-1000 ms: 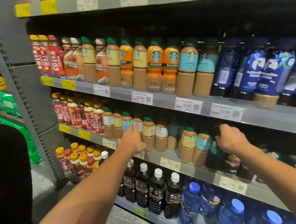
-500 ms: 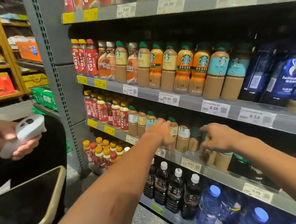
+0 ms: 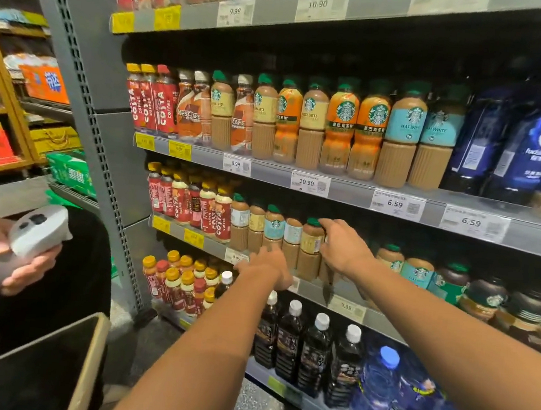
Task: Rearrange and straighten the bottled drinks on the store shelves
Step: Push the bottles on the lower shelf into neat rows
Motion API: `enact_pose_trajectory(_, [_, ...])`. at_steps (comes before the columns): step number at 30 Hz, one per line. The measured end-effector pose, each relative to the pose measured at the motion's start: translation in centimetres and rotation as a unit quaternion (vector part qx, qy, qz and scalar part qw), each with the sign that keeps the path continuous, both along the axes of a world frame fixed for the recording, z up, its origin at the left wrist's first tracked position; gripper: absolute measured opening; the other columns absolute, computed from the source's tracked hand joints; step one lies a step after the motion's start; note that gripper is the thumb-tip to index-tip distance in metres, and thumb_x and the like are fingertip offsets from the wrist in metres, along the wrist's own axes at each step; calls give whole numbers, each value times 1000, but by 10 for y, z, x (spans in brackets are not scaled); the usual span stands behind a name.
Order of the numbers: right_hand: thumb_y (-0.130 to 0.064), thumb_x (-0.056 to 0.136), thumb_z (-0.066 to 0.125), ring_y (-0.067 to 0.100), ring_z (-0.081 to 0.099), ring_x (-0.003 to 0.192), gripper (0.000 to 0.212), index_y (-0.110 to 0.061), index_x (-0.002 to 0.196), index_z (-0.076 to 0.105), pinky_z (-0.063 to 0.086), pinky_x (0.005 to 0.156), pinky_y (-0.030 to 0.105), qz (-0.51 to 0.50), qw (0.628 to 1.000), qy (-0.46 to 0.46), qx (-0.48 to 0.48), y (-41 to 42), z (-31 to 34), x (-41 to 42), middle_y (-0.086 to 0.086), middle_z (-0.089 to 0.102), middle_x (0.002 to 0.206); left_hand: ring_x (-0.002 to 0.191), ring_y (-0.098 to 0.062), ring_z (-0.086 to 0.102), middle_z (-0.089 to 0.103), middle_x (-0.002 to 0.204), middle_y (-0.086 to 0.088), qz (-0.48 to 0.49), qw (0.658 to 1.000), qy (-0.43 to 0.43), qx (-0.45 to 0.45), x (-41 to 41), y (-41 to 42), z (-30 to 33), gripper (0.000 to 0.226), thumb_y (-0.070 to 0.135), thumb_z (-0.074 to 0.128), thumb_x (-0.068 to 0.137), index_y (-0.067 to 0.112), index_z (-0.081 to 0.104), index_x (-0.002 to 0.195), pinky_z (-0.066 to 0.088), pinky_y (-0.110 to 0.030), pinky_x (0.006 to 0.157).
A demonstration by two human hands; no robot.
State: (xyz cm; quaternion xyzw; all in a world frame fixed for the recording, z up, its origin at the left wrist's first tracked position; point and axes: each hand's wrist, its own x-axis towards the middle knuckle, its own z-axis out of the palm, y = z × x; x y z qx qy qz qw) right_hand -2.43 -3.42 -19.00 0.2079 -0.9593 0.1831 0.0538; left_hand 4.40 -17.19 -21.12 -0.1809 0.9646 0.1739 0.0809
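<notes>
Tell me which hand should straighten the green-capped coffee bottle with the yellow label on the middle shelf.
Right. The right hand already touches the yellow-label bottle, fingers by its green cap. The left hand sits lower, at the shelf edge below the neighbouring bottles, so it would have to lift and shift.

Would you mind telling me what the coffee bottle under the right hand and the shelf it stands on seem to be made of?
The coffee bottle looks like clear plastic: brown liquid shows through its ribbed lower half, under a matte printed sleeve and a green cap. Glass cannot be ruled out. The right hand touches it. The shelf looks like grey painted metal, with a smooth, dull front edge carrying price tags.
</notes>
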Motion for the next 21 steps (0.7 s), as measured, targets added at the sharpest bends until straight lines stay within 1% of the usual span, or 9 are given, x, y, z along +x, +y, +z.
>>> enact_pose_trajectory(2, [-9,93,58,32,48,133,61,-17,150,39,43,107,43,-5,1000,2,-25,-8,2,-13,12,47,146,144,-36,29,27,157,-12,9,1000,1,-2,-3,2,-4,86,29,62,90,13,9,156,28,-58,113])
enact_pose_trajectory(4, [-11,94,60,33,48,132,62,-17,151,37,43,107,43,-17,999,-8,-41,-14,1,-26,14,49,145,143,-36,29,28,157,-11,4,1000,4,3,-9,8,-12,85,29,63,90,14,11,156,29,-59,113])
enact_pose_trajectory(6, [-17,96,60,32,47,133,62,-19,152,35,44,107,44,-22,998,-32,-43,-20,-2,-36,13,49,146,142,-34,30,31,155,-9,-1,1000,11,8,-15,13,-19,81,28,63,89,15,15,154,29,-59,112])
enact_pose_trajectory(8, [-29,98,58,31,49,132,60,-23,152,35,45,105,44,-26,998,-45,-38,-23,-4,-43,10,50,146,140,-33,32,34,152,-8,-2,999,32,13,-23,18,-25,79,27,65,88,16,19,151,30,-57,111])
enact_pose_trajectory(11, [-41,97,58,29,54,125,56,-26,148,40,49,97,42,-21,999,-26,-38,-24,-1,-50,7,55,140,139,-32,35,36,151,-9,14,996,80,39,-33,21,-27,83,23,68,86,17,18,152,30,-56,111])
enact_pose_trajectory(14, [-38,94,64,25,58,114,48,-22,137,48,52,89,38,-5,999,-15,-51,-24,2,-54,6,60,129,142,-32,31,29,157,-9,38,990,112,77,-41,23,-27,91,20,67,87,16,8,156,26,-57,114])
enact_pose_trajectory(16, [-33,92,68,23,58,113,44,-22,131,51,49,83,32,23,997,-23,-64,-23,3,-56,5,59,127,144,-32,30,27,159,-8,44,986,131,90,-46,24,-30,92,16,66,87,16,6,157,26,-56,115])
enact_pose_trajectory(18, [-27,89,72,23,55,120,42,-23,128,54,46,84,28,56,995,-32,-71,-17,8,-56,4,57,132,140,-31,36,37,152,-9,36,981,164,93,-51,23,-33,87,12,67,85,17,14,155,31,-56,112])
enact_pose_trajectory(21, [-20,91,70,23,50,129,41,-23,129,56,45,95,31,91,994,-15,-53,-1,17,-52,5,53,139,132,-29,46,50,139,-6,5,971,232,52,-59,19,-33,71,9,69,84,21,32,143,39,-54,106])
